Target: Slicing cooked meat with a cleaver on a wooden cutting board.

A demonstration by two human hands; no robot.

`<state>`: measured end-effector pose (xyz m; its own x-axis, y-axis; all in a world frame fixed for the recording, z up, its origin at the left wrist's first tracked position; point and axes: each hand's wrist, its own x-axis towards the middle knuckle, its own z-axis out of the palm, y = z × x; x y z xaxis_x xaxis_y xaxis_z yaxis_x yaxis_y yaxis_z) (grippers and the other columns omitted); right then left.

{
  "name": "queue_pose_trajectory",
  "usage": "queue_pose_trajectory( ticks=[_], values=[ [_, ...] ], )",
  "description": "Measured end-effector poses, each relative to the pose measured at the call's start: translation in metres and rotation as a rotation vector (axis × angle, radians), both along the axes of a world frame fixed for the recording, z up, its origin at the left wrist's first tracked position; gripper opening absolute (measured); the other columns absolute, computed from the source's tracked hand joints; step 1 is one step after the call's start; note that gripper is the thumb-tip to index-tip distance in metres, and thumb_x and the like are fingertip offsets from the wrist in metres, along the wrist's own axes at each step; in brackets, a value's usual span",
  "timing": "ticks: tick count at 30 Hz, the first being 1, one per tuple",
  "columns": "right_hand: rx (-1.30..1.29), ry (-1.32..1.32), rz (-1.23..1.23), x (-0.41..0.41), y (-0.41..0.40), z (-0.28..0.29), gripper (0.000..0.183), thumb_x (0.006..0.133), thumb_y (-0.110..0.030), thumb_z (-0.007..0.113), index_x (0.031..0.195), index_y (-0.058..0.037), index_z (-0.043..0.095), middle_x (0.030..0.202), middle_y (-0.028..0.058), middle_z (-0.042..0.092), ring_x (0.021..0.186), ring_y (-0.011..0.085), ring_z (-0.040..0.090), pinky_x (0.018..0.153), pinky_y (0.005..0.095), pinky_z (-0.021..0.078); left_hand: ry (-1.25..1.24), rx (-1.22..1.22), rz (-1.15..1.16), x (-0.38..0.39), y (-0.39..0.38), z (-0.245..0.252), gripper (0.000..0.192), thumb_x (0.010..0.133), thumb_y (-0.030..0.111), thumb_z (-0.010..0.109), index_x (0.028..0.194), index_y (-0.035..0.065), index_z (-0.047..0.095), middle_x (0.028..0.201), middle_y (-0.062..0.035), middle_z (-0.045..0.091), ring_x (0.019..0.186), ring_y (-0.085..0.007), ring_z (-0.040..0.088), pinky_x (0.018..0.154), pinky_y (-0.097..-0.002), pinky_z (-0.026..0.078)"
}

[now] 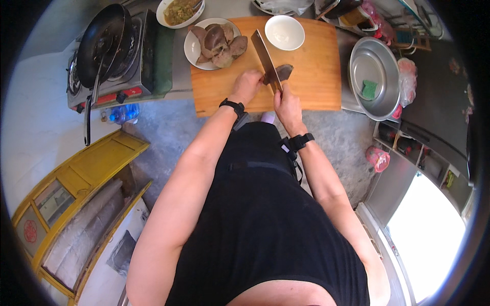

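My right hand [287, 105] is closed round the handle of a cleaver [267, 59], whose broad blade stands on edge over a wooden cutting board [319, 88]. Dark cooked meat [284, 72] lies on the board, showing on both sides of the blade. The fingertips of my left hand [248, 85] press on the meat's left end, close beside the blade. A plate [193, 48] of cooked meat pieces [215, 40] rests at the board's upper left corner. Near the far edge sits a white bowl [284, 32] with no food visible in it.
Left of the board, a black wok [101, 49] leans over a gas stove [141, 65]. A bowl of stewed food [180, 13] stands behind the plate. On the right is a metal basin [358, 69] holding a green scouring pad [369, 89].
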<state>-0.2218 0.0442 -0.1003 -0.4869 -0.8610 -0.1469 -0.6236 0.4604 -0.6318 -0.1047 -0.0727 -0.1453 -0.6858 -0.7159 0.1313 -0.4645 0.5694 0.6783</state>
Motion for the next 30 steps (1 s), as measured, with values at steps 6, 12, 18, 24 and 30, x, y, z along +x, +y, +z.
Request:
queue_pose_trajectory(
  ticks=[6, 12, 18, 24, 30],
  values=[
    [-0.001, 0.026, 0.050, 0.002, 0.000, 0.014, 0.015, 0.087, -0.017, 0.051, 0.085, -0.0028, 0.049, 0.063, 0.0266, 0.058, 0.059, 0.0461, 0.057, 0.056, 0.0559, 0.0454, -0.017, 0.009, 0.024, 0.002, -0.002, -0.005, 0.004, 0.073, 0.008, 0.061, 0.072, 0.0070, 0.065, 0.075, -0.0112, 0.061, 0.075, -0.0316, 0.061, 0.066, -0.0419, 0.050],
    [0.011, 0.027, 0.062, 0.005, 0.007, 0.021, 0.015, 0.087, -0.017, 0.051, 0.086, -0.0026, 0.049, 0.063, 0.0266, 0.058, 0.060, 0.0461, 0.057, 0.057, 0.0558, 0.0460, -0.019, 0.018, 0.049, 0.000, 0.000, -0.005, 0.005, 0.074, 0.008, 0.060, 0.071, 0.0071, 0.064, 0.074, -0.0113, 0.060, 0.075, -0.0316, 0.060, 0.065, -0.0418, 0.050],
    [0.053, 0.024, 0.059, 0.008, 0.010, 0.016, 0.014, 0.086, -0.016, 0.052, 0.085, -0.0028, 0.048, 0.063, 0.0282, 0.056, 0.061, 0.0481, 0.056, 0.056, 0.0556, 0.0443, -0.030, -0.024, 0.036, 0.001, 0.000, -0.005, 0.003, 0.073, 0.007, 0.061, 0.071, 0.0071, 0.063, 0.073, -0.0116, 0.059, 0.074, -0.0316, 0.060, 0.065, -0.0422, 0.049],
    [0.130, 0.060, 0.080, 0.012, 0.002, 0.012, 0.014, 0.087, -0.017, 0.051, 0.085, -0.0029, 0.048, 0.065, 0.0273, 0.058, 0.061, 0.0465, 0.057, 0.057, 0.0554, 0.0451, -0.050, -0.034, 0.017, 0.001, -0.001, -0.012, 0.002, 0.071, 0.006, 0.062, 0.071, 0.0071, 0.063, 0.075, -0.0116, 0.060, 0.077, -0.0317, 0.060, 0.067, -0.0422, 0.050],
    [0.106, 0.056, 0.061, 0.009, 0.001, 0.002, 0.014, 0.087, -0.016, 0.052, 0.088, -0.0026, 0.049, 0.065, 0.0261, 0.058, 0.062, 0.0457, 0.058, 0.057, 0.0539, 0.0458, -0.019, -0.037, 0.029, 0.006, -0.003, -0.004, 0.003, 0.072, 0.007, 0.062, 0.073, 0.0068, 0.064, 0.078, -0.0108, 0.061, 0.077, -0.0321, 0.060, 0.069, -0.0422, 0.050]
  ],
)
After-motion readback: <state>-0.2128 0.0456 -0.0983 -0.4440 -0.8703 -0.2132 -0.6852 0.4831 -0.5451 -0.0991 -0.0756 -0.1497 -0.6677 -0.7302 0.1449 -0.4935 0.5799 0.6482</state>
